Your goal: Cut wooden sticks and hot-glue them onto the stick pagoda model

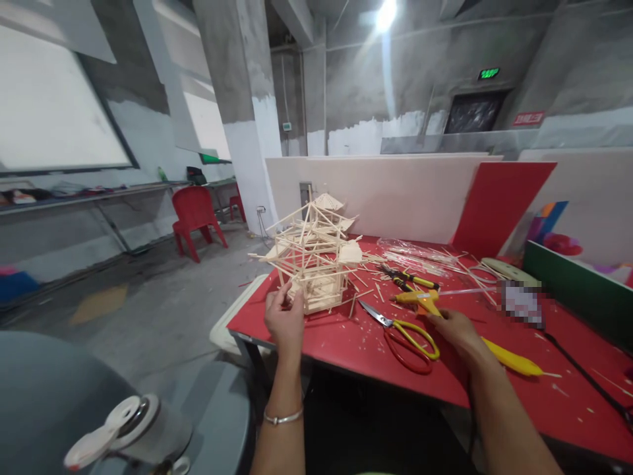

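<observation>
Head view: your right hand point(452, 328) grips the yellow glue gun point(419, 299), right of the stick model point(319, 300) on the table's point(353, 348) left. Your left hand point(285, 315) is at the model's near left corner, whether pinching I cannot tell; steady it lightly, since it looks fragile.

Toward two o'clock, a lit green sign point(489, 74) stands above a dark door point(475, 111), its marks too small to read. At four o'clock from it, a red sign point(529, 119) bears pale characters, likewise illegible. At four o'clock from the view's centre, the yellow glue gun point(408, 298) carries a small pale label point(422, 296), also unreadable.
</observation>
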The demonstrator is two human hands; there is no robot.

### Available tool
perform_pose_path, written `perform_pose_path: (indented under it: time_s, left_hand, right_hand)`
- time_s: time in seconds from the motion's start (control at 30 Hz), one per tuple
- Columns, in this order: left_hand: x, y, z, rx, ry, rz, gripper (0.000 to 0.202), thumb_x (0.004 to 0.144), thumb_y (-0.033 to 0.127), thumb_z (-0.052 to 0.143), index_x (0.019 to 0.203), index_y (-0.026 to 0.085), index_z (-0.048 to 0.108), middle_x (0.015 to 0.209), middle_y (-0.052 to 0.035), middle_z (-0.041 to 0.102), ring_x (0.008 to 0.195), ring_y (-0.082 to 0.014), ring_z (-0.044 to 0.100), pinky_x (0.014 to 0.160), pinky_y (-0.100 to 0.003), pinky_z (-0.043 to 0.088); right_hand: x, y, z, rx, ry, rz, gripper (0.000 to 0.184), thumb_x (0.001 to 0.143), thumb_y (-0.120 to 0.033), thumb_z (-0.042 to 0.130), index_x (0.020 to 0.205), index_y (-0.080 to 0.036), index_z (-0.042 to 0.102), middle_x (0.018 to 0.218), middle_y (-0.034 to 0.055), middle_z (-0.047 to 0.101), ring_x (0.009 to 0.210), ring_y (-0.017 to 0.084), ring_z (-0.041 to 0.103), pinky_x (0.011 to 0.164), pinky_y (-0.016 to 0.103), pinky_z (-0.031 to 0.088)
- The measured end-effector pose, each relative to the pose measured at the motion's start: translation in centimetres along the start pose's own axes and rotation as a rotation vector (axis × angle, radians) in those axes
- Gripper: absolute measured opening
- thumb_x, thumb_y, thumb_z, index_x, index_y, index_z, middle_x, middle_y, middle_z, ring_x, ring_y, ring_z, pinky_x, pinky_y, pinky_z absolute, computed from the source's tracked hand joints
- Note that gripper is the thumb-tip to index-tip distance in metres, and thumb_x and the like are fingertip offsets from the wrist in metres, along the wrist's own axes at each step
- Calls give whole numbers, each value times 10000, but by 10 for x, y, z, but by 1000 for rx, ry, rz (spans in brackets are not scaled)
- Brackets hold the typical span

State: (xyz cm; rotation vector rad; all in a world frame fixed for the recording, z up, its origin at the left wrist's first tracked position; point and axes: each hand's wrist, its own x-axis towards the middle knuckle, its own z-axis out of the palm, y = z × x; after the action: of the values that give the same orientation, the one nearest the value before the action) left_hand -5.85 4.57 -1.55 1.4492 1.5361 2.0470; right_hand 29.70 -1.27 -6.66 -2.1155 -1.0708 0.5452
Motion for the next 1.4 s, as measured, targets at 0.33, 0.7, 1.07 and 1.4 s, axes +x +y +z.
perform_pose_path:
  time_s: [0.33, 0.7, 1.07, 1.4]
  left_hand:
    - [-1, -3, 0, -5, 11, 0, 243, 810, 346, 648, 900, 179, 799, 737, -14, 616, 664, -148, 583, 631, -262, 472]
    - [-1, -2, -2, -9, 15, 14, 216, 782, 300, 637, 856, 167, 791, 701, -6, 601, 627, -144, 562, 589, -258, 468]
    - [-3, 0, -6, 0, -5, 23, 220, 790, 319, 645, 855, 165, 787, 698, -1, 590, 635, -145, 555, 625, -266, 472]
    - [-4, -11, -9, 28, -37, -49, 249, 822, 398, 610, 870, 184, 729, 802, -28, 667, 761, -182, 617, 723, -288, 489]
  right_hand:
    - [-89, -61, 11, 452, -260, -511, 395, 829, -539, 634, 1028, -198, 613, 849, 35, 643, 724, 180, 576, 633, 276, 482]
    - [-115, -142, 74, 447, -376, -788, 177, 938, -371, 522, 918, -213, 599, 918, 15, 624, 797, 164, 535, 737, 268, 432]
    - [-108, -142, 87, 469, -377, -819, 165, 957, -369, 493, 981, -244, 599, 949, 13, 625, 836, 180, 560, 771, 282, 447]
    - [-98, -127, 88, 436, -346, -738, 238, 936, -413, 510, 965, -211, 633, 895, 23, 637, 796, 188, 556, 718, 286, 437]
